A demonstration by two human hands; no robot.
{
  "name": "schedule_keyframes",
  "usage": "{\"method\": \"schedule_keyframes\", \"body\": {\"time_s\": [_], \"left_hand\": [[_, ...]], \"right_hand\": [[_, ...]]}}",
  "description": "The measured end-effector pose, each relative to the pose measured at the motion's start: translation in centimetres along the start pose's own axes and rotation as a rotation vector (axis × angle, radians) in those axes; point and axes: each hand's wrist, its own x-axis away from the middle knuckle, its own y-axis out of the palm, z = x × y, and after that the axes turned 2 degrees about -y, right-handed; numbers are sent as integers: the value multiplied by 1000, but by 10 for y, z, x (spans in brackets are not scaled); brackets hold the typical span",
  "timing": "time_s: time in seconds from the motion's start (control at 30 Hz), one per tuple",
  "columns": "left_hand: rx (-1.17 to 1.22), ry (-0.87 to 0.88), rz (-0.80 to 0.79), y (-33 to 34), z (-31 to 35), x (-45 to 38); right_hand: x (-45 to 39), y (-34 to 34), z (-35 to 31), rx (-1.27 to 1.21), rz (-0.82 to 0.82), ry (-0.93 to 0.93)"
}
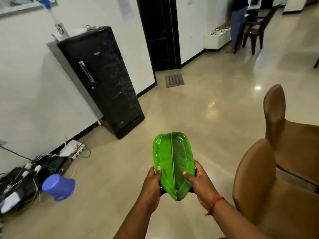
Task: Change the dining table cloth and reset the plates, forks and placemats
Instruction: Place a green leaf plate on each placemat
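The person carries a glossy green, leaf-shaped plastic plate, moulded with a dark midrib and fine veins, held out in front of the body above the polished beige floor; no dining table is in view. The left hand grips the plate's left edge near its near end, thumb on top and fingers curled under. The right hand grips the right edge the same way, thumb lying on the upper face, a red thread round the wrist. Something dark shows under the right edge by the right fingers; what it is cannot be told.

The plate looks light and stiff, likely a thin rigid tray that holds its shape without sagging. Its shiny face probably makes it slippery, so the raised rim at the long edges seems the safest place to hold. Two brown moulded chairs stand at the right, a black refrigerator against the left wall
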Motion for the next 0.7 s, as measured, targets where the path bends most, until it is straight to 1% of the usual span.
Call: {"method": "schedule_keyframes", "body": {"time_s": [0.1, 0.23, 0.33, 0.43, 0.53, 0.7], "left_hand": [[3, -7, -42, 1, 42, -54], [14, 51, -125, 12, 104, -132], [17, 61, -120, 29, 146, -188], [21, 112, -140, 44, 188, -243], [-11, 132, -148, 67, 230, -298], [-22, 187, -230, 116, 295, -402]], "right_hand": [[-57, 12, -25, 5, 9, -47], [-143, 20, -69, -1, -36, -138], [-205, 19, -106, 8, -55, -154], [-263, 19, -149, 7, -81, -180], [-317, 18, -184, 2, -29, -206], [-416, 0, -240, 5, 61, -278]]}}
